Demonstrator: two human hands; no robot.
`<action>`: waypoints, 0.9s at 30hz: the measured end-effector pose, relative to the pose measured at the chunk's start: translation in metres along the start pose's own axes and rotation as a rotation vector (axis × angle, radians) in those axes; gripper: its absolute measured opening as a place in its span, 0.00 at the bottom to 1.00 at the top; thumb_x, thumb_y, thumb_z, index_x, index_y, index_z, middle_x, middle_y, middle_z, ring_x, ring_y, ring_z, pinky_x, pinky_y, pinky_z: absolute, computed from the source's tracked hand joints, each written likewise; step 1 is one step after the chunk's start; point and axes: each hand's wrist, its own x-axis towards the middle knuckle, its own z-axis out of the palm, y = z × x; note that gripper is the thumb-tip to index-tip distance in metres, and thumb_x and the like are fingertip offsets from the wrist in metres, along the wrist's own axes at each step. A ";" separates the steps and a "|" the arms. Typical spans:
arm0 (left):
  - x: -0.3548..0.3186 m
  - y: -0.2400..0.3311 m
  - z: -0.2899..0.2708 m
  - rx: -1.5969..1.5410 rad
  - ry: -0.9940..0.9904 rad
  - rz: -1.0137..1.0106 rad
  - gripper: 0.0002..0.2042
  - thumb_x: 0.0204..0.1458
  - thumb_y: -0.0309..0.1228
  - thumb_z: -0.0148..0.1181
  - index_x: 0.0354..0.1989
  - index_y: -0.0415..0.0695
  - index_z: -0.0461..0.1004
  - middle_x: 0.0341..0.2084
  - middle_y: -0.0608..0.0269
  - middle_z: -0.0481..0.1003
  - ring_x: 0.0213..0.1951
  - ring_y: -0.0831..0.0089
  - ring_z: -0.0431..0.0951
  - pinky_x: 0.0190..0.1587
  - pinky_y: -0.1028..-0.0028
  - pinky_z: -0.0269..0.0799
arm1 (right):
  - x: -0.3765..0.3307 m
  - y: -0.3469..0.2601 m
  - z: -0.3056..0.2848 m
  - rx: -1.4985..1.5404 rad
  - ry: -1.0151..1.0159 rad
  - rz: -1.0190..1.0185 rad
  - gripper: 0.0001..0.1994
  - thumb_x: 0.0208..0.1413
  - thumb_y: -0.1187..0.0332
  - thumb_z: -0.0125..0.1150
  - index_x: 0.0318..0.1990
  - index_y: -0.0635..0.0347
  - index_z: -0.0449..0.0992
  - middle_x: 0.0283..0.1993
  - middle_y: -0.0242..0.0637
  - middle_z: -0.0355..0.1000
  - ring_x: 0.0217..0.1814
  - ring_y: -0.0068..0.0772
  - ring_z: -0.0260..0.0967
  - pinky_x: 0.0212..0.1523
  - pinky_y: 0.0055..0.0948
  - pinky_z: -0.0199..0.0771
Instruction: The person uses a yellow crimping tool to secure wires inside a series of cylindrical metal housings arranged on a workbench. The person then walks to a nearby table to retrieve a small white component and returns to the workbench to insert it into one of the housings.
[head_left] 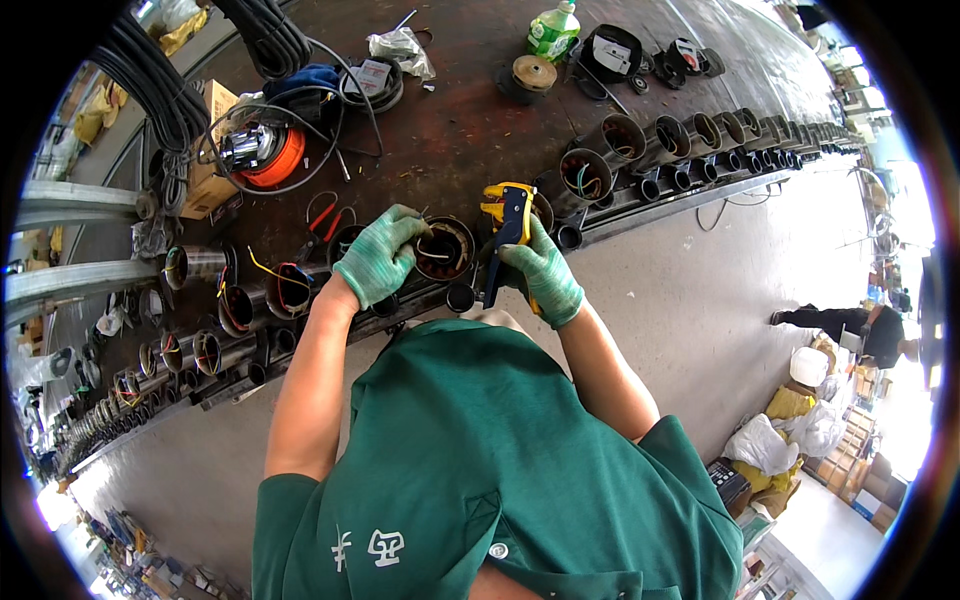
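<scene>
Wire stripper (510,215) gripped in right hand (543,272); left hand (378,258) pinching motor housing (445,248) rim (gloved) — could nick wires w/ slip.

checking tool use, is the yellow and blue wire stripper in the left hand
No, the right hand grips the wire stripper, while the left hand rests at the rim of the metal cylinder.

Yellow-and-blue wire stripper (508,215) upright beside an open round motor housing (445,249).
</scene>
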 end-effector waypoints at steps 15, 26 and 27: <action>0.008 0.002 0.025 0.020 0.230 -0.021 0.09 0.57 0.25 0.67 0.46 0.40 0.82 0.36 0.56 0.79 0.39 0.59 0.82 0.42 0.68 0.78 | -0.003 0.003 0.006 0.183 -0.229 0.162 0.37 0.57 0.73 0.61 0.75 0.55 0.57 0.54 0.35 0.73 0.53 0.34 0.78 0.56 0.43 0.83; 0.005 -0.004 0.024 -0.020 0.221 -0.019 0.10 0.55 0.28 0.70 0.44 0.41 0.83 0.36 0.57 0.80 0.36 0.58 0.82 0.38 0.67 0.78 | 0.002 -0.001 0.010 0.166 -0.302 0.183 0.27 0.62 0.65 0.64 0.67 0.59 0.65 0.48 0.39 0.75 0.45 0.38 0.80 0.44 0.45 0.87; 0.006 -0.003 0.023 -0.013 0.218 -0.009 0.09 0.55 0.28 0.70 0.43 0.41 0.83 0.36 0.57 0.80 0.36 0.58 0.82 0.38 0.67 0.78 | 0.002 -0.002 0.010 0.152 -0.309 0.182 0.27 0.62 0.65 0.65 0.66 0.59 0.66 0.46 0.39 0.76 0.44 0.38 0.80 0.43 0.45 0.87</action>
